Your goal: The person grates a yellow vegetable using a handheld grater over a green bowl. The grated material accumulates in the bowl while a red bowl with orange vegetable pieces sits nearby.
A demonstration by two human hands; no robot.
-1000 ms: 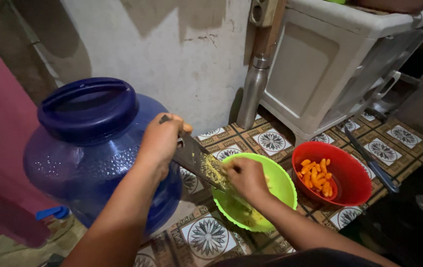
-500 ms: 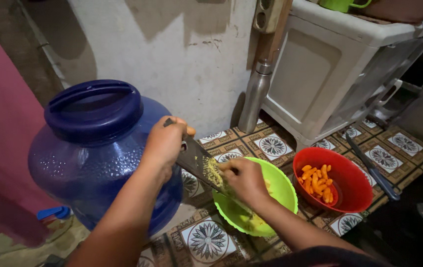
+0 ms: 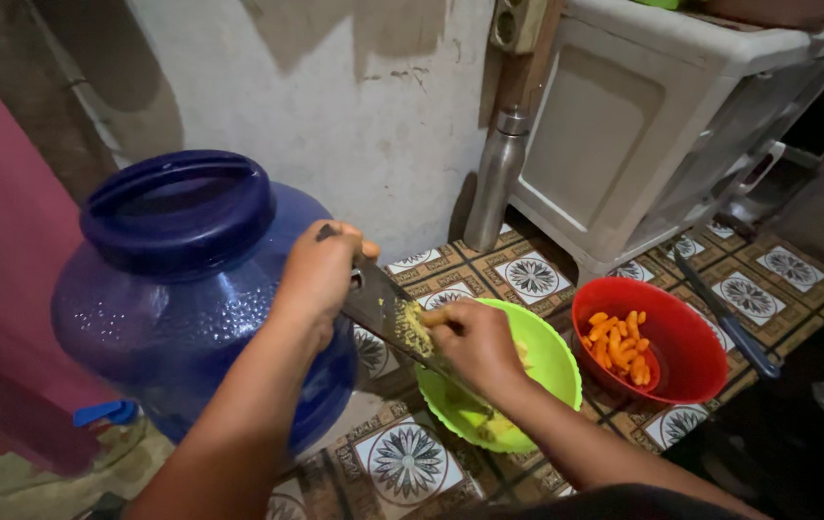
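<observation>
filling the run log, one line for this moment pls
left hand holds grater | right hand rubs piece on it | over green bowl | red bowl beside

Left hand [image 3: 321, 274] at frame centre, fist clenched (knuckles up), forearm stretching from lower left. Right hand [image 3: 475, 342] just right of it, fingers curled, forearm from bottom right.
</observation>
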